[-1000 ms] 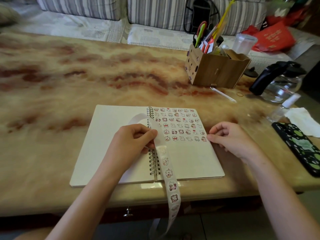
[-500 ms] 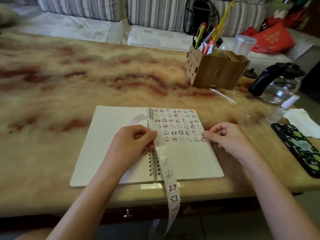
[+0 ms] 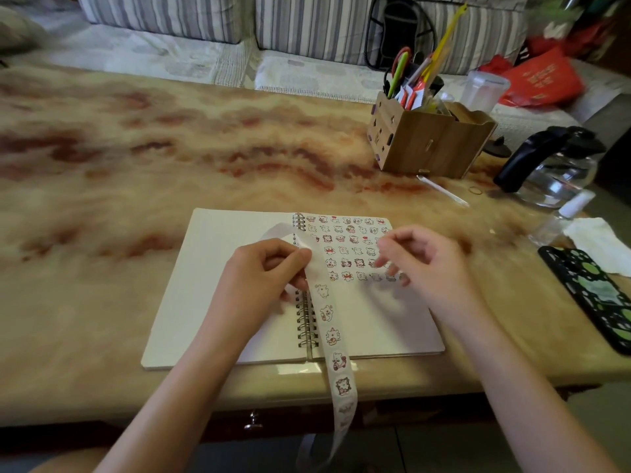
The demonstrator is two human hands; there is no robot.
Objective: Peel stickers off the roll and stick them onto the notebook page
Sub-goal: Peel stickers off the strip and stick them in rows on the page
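An open spiral notebook (image 3: 218,302) lies at the table's near edge. Its right page carries several rows of small cartoon stickers (image 3: 348,247). A long white sticker strip (image 3: 333,339) runs from above the spiral binding, down across the notebook and over the table edge. My left hand (image 3: 259,281) pinches the strip beside the binding. My right hand (image 3: 426,268) hovers blurred over the right page, fingers loosely curled, close to the strip. Whether it holds a sticker is hidden by blur.
A wooden organiser (image 3: 430,141) with scissors and pens stands at the back right. Right of it are a glass kettle (image 3: 553,172), a small spray bottle (image 3: 563,213), a tissue (image 3: 597,240) and a phone (image 3: 594,291). A white stick (image 3: 442,191) lies before the organiser.
My right hand left the right edge of the sticker rows, rose and moved left toward the strip. My left hand keeps its pinch on the strip.
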